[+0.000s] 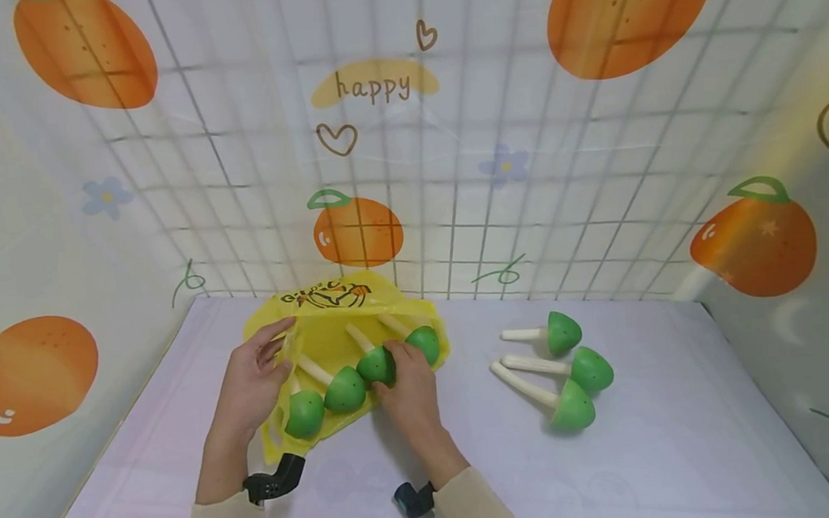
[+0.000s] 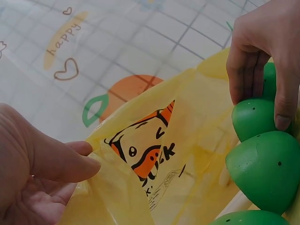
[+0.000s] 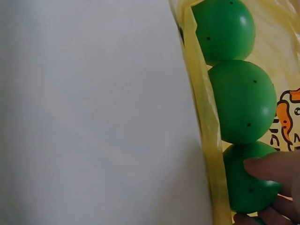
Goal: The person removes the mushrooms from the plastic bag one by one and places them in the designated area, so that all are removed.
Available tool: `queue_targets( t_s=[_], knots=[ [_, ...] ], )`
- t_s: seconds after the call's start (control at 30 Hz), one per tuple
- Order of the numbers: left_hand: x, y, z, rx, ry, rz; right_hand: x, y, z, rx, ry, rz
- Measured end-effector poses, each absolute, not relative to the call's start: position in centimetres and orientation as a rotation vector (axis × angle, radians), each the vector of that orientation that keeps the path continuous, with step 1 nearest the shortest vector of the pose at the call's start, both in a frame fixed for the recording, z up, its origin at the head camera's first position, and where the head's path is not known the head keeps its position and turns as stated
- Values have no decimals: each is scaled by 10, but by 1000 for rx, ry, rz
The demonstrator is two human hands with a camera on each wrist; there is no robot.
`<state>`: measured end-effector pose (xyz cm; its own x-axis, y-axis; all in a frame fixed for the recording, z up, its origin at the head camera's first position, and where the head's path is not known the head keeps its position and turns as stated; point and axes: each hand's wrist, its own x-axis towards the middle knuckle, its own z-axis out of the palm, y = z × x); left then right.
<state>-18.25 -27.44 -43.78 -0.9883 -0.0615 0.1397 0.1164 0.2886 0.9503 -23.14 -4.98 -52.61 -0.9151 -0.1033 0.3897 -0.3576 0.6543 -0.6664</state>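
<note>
A yellow plastic bag (image 1: 404, 293) with a cartoon print lies at the table's back left, its mouth spread towards me. Several mushroom-shaped pieces with green domed caps and pale stems sit in a row inside it, stems pointing inward. My left hand (image 1: 246, 387) pinches the bag's edge between thumb and fingers, also seen in the left wrist view. With thumb and fingers, my right hand (image 1: 412, 391) grips the cap of one green mushroom piece (image 1: 373, 367) in the row. The neighbouring mushroom piece (image 1: 346, 390) touches it on the left.
To the right of the bag, three more mushroom pieces lie on the white table (image 1: 658, 442): one at the back (image 1: 564, 333), one in the middle (image 1: 591, 369), one in front (image 1: 573, 407). A printed cloth over a wire grid (image 1: 454, 208) stands behind the table.
</note>
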Motion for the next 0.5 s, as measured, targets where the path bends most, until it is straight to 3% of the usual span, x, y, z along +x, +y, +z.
queue_targets(
  t_s=[0.5],
  knots=[
    [-182,-274,-437,-63,-2410,-1765,-227,-42,-517,326,-2524,1162]
  ],
)
